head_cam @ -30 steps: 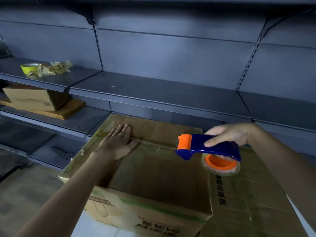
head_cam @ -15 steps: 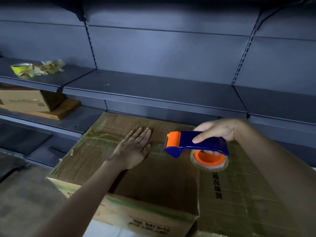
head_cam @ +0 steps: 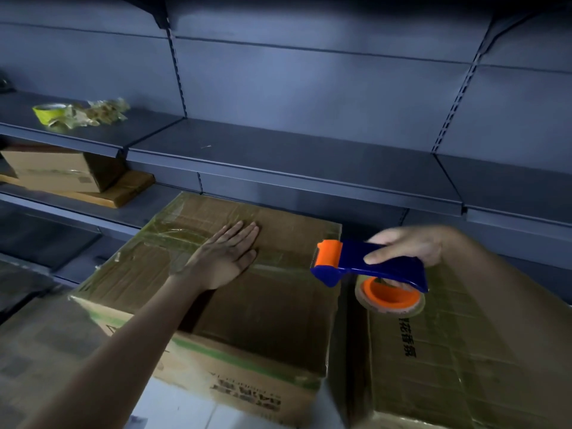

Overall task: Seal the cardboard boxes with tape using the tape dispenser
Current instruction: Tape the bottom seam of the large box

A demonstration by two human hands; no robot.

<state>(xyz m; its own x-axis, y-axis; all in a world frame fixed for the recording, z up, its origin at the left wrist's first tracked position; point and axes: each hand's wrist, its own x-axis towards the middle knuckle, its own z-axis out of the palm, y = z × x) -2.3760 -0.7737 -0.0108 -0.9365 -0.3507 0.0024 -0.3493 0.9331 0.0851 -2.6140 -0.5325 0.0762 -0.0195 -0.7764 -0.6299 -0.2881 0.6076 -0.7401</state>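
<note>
A brown cardboard box (head_cam: pixel 269 308) stands in front of me with shiny tape along its top seam. My left hand (head_cam: pixel 224 257) lies flat on that taped seam, fingers together and pointing away. My right hand (head_cam: pixel 408 246) grips the blue handle of a tape dispenser (head_cam: pixel 368 267) with an orange roller and an orange-cored tape roll underneath. The dispenser hovers just past the box's right edge, above the gap to a second cardboard box (head_cam: pixel 458 351) with dark printed characters on its top.
Dark grey metal shelves (head_cam: pixel 294 156) run behind the boxes. On the upper left shelf sit a yellow-green tape roll (head_cam: pixel 48 113) and crumpled tape scraps (head_cam: pixel 99 111). A smaller cardboard box (head_cam: pixel 58 168) rests on a wooden board (head_cam: pixel 123 191) on the shelf below.
My left hand slid rightward along the taped seam toward the box's middle. The dispenser in my right hand stayed near the box's right edge while the view shifted.
</note>
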